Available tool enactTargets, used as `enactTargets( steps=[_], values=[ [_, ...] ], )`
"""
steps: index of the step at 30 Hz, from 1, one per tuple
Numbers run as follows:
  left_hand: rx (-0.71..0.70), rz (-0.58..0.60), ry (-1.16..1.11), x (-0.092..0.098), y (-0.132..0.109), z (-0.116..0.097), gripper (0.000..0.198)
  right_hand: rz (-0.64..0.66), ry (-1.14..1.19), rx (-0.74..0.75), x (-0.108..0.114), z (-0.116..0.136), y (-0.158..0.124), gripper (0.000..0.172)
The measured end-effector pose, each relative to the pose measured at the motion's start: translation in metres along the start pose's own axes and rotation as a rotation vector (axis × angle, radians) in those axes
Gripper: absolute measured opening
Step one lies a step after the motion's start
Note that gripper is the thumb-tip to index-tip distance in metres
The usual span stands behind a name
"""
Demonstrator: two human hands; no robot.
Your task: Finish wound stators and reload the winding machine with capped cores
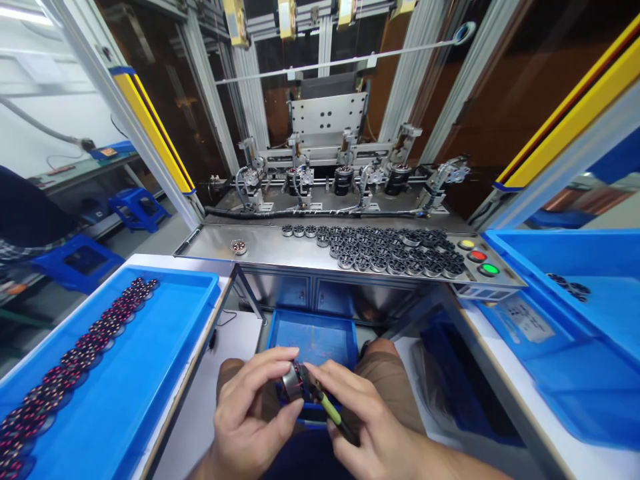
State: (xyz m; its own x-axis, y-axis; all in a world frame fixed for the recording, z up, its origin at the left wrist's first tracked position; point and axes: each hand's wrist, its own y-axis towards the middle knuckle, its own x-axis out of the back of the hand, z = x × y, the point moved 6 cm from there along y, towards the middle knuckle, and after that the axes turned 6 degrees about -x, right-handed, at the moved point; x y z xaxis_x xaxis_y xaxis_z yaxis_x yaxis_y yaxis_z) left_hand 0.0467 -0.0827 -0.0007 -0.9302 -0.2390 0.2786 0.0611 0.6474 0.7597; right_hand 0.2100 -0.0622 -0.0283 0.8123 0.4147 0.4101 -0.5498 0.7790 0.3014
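Note:
My left hand is closed on a wound motor stator, a round metal ring with dark and reddish windings, held on edge between fingers and thumb. In my right hand is a hand tool with green and black handles, apparently small cutters. Its head meets the stator's right side, and my fingers partly hide the jaws. A single copper-wound stator sits on the left of the metal bench ledge. Many black-and-silver stator cores stand in rows to its right.
At left, a blue tray holds a long row of wound stators. A winding machine stands behind the ledge. Control buttons are at its right end, beside a blue bin. A blue crate lies below my hands.

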Motion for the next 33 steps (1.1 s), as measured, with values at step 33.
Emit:
enactTargets(
  steps=[33],
  values=[
    [-0.219, 0.045, 0.191, 0.011, 0.001, -0.001, 0.056, 0.241, 0.364, -0.279, 0.01, 0.013, -0.012, 0.064]
  ],
)
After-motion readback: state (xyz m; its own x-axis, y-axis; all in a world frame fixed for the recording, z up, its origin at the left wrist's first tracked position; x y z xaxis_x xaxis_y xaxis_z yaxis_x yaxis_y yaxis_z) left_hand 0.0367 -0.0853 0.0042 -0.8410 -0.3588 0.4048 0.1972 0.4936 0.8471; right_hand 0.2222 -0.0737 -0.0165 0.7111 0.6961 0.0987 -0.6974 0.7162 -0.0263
